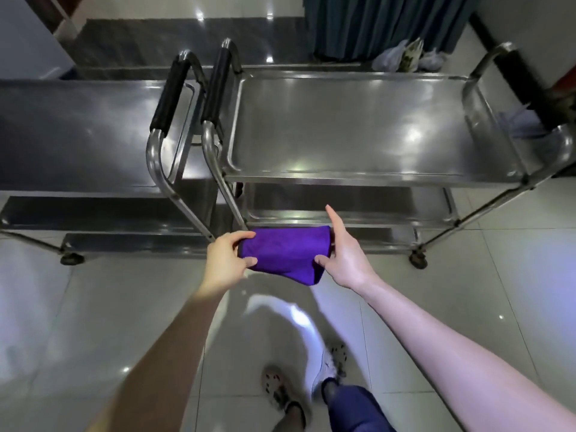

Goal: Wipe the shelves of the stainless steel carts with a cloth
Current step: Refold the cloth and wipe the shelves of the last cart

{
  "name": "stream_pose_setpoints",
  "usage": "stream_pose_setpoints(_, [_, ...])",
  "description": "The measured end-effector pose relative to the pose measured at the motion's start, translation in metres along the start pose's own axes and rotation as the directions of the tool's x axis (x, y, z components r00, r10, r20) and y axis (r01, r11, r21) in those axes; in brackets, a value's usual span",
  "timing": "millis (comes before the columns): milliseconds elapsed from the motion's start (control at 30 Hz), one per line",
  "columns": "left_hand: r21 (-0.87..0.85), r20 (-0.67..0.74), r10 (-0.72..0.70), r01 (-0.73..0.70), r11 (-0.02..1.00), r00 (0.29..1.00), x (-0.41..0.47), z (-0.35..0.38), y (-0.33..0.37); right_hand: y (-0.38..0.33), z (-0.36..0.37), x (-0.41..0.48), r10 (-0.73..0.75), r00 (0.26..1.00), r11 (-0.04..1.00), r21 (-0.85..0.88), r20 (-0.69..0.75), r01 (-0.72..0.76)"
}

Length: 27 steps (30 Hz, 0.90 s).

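The folded purple cloth runs 9 to 3 o'clock, held in the air at 6 o'clock of the right cart. The left hand pinches its 9 o'clock end, the right hand its 3 o'clock end, forefinger straight toward 11

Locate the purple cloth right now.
Head view, lower centre: the purple cloth is held between the left hand and right hand, off any shelf, just in front of the lower shelves of the right cart.

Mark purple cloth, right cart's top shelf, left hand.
purple cloth (285,252): head view, centre of fabric.
right cart's top shelf (358,129): head view, bare steel middle.
left hand (227,260): head view, back of hand.
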<state>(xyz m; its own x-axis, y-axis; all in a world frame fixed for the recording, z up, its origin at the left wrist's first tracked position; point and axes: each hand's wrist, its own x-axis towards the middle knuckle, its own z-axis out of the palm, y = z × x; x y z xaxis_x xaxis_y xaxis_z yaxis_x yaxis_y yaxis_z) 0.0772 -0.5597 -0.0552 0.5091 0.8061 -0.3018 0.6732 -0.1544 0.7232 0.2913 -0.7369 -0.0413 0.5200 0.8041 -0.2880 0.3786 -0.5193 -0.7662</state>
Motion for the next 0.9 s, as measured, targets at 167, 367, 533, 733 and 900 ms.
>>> stream_pose_setpoints(167, [0.144, -0.099, 0.156, -0.141, 0.98, 0.983, 0.027, 0.03, -0.022, 0.045, 0.024, 0.031, -0.181, 0.983, 0.966, -0.193, -0.038, 0.171])
stream_pose_setpoints(367, [-0.087, -0.105, -0.036, 0.027, 0.996, 0.994, 0.08, 0.097, -0.071, 0.114, 0.062, 0.081, 0.181, 0.981, 0.958, 0.236, -0.064, -0.161])
stream_pose_setpoints(533, [-0.067, -0.077, 0.017, -0.023, 0.998, 0.997, 0.14, 0.166, -0.162, 0.206, 0.149, 0.128, 0.229, 0.973, 0.889, 0.41, -0.009, -0.205])
stream_pose_setpoints(733, [-0.176, 0.012, 0.114, -0.11, 0.978, 0.993, 0.235, 0.246, -0.287, 0.332, 0.256, 0.22, 0.198, 0.965, 0.929, 0.348, -0.172, -0.128])
stream_pose_setpoints(900, [-0.225, 0.035, 0.134, -0.123, 0.967, 0.99, 0.316, 0.321, -0.382, 0.429, 0.333, 0.3, 0.155, 0.93, 0.947, 0.317, -0.334, -0.044])
